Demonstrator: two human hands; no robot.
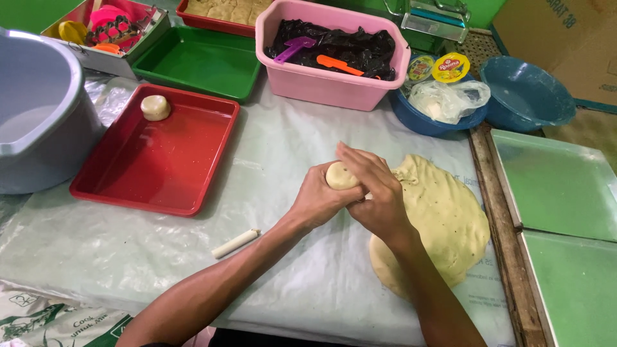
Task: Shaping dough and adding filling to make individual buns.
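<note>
Cupping a small ball of dough (pixel 340 175) in the head view, the person's left hand (pixel 319 199) closed around its underside while the right hand (pixel 379 193) pressed over it from the side, just above the edge of the flattened dough sheet (pixel 443 222). Squeezed unevenly, the ball looked likely to crack or lose its roundness; held loosely, it could have dropped onto the sheet and stuck, far from the red tray (pixel 160 154) holding one finished dough puck (pixel 155 107).

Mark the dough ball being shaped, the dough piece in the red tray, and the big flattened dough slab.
dough ball (pixel 340 175): head view, its exposed top between both hands.
dough piece (pixel 155 107): head view, its top face.
dough slab (pixel 443 218): head view, its bare middle.
</note>
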